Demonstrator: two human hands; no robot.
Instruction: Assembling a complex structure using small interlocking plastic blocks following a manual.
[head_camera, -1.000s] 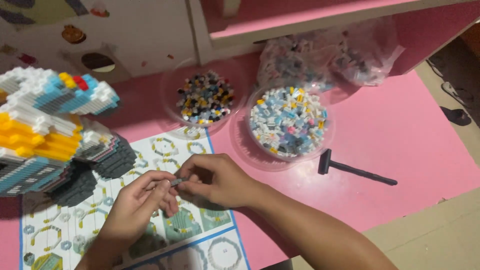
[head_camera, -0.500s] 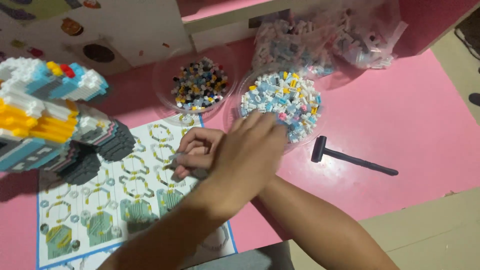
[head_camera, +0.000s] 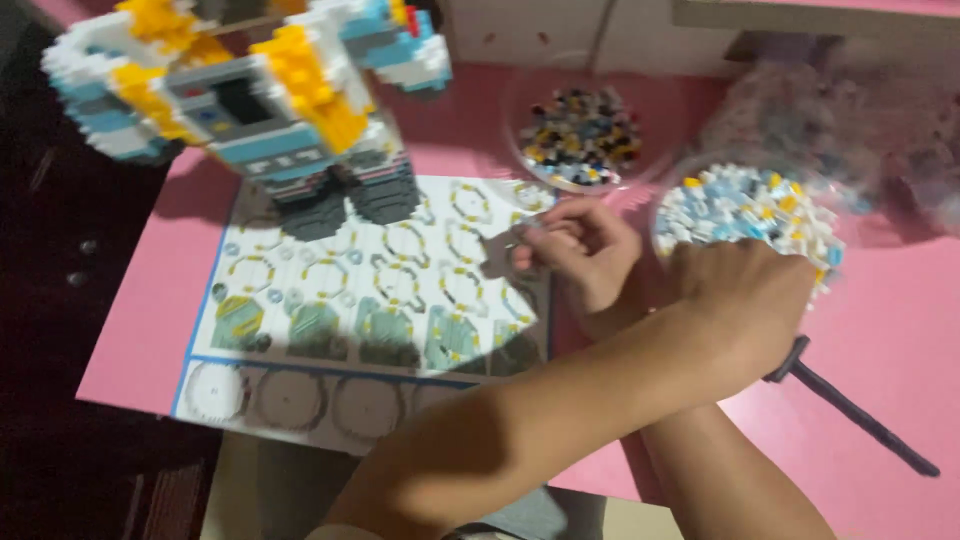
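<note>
The pink worktop (head_camera: 900, 300) and brick model (head_camera: 250, 90) are now seen from further right, the view having swung. The left hand (head_camera: 745, 300) has been crossed from the instruction sheet (head_camera: 380, 290) to the bowl of pale bricks (head_camera: 652, 222); its fingers are hidden, so its closure cannot be told. The small grey piece (head_camera: 520, 238) is left pinched in the right hand (head_camera: 590, 255) alone, over the sheet's right edge.

Home hobby corner: pink surface (head_camera: 900, 330), half-built block model (head_camera: 250, 100), printed instruction sheet (head_camera: 380, 290), clear bowls of tiny bricks (head_camera: 585, 135), white cabinet (head_camera: 540, 30) behind.
</note>
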